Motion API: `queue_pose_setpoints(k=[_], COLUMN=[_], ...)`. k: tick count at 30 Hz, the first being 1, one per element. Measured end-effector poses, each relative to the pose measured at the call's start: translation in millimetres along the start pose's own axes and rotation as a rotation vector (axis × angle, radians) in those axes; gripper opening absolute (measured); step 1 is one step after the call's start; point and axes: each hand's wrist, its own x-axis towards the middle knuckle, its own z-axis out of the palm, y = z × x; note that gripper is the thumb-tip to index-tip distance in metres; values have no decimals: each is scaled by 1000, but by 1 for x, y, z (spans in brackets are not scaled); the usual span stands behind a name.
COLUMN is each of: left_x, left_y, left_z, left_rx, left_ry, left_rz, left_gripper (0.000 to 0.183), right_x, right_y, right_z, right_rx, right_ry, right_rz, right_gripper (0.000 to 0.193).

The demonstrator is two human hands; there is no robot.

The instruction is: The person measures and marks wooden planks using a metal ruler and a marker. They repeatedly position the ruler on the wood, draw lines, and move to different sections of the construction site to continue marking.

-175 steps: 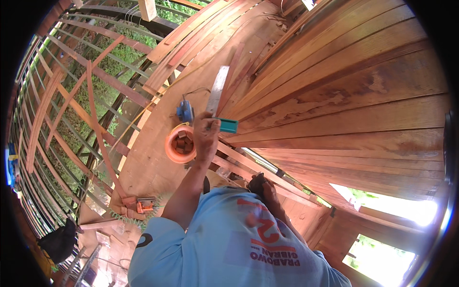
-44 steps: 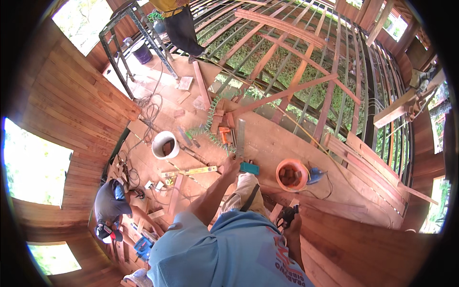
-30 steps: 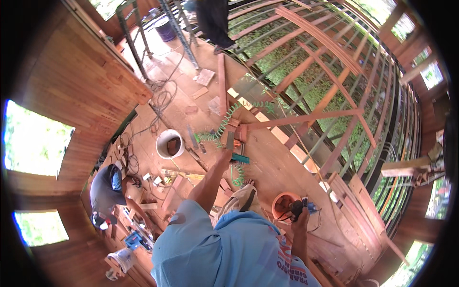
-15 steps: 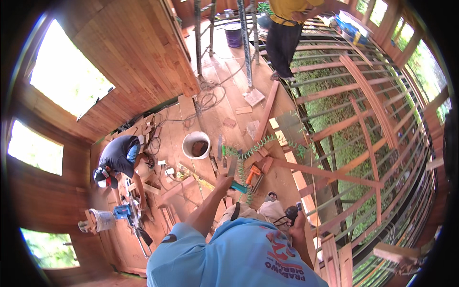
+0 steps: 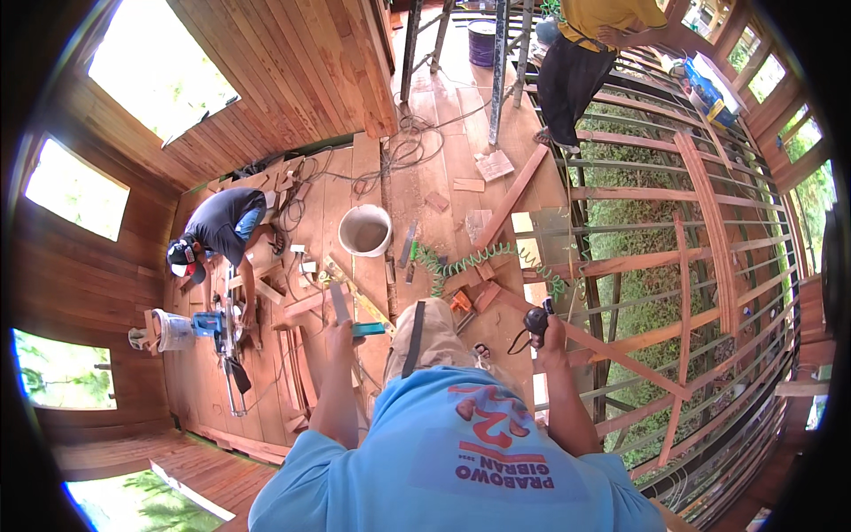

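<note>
In my left hand (image 5: 339, 337) I grip a try square with a grey blade (image 5: 339, 303) and a teal handle, held over the plank floor left of my knee. Its blade points away from me. My right hand (image 5: 551, 335) is closed around a black rounded object (image 5: 535, 321) with a dangling strap loop, too small to name surely. It is held out right of my leg, over the floor's edge. Between the hands, an orange nail gun (image 5: 461, 301) lies on the floor near a green coiled hose (image 5: 483, 257) and wood offcuts.
A white bucket (image 5: 364, 230) stands ahead. At left a crouching person (image 5: 222, 217) works by a blue power saw (image 5: 209, 323). Open floor framing (image 5: 638, 266) with gaps over greenery lies right. Another person in yellow (image 5: 603, 27) stands beside scaffold legs (image 5: 500, 71). Loose cables (image 5: 408, 151) cross the floor.
My view has shifted and turned. My left hand has moved left with the try square. My right hand has come up and forward with the black object, and my left leg has come forward.
</note>
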Motion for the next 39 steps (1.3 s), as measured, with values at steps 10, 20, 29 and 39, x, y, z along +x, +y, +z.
queue_pose_setpoints(k=[10,20,29,39], left_x=[20,193,273,316], left_y=[9,134,225,271], left_z=[-25,32,54,86], left_rx=[-44,-9,60,16], left_ry=[173,-14,-213,-145], left_rz=[3,-34,70,21], left_gripper=[22,23,28,28], right_x=[30,122,197,289], right_y=[34,4,-52,-82], right_z=[79,233,347,410], right_rx=[-110,-170,-226,-152], right_ry=[-202,-111,-85,-52], right_rz=[235,222,6,20], right_gripper=[31,29,24,32])
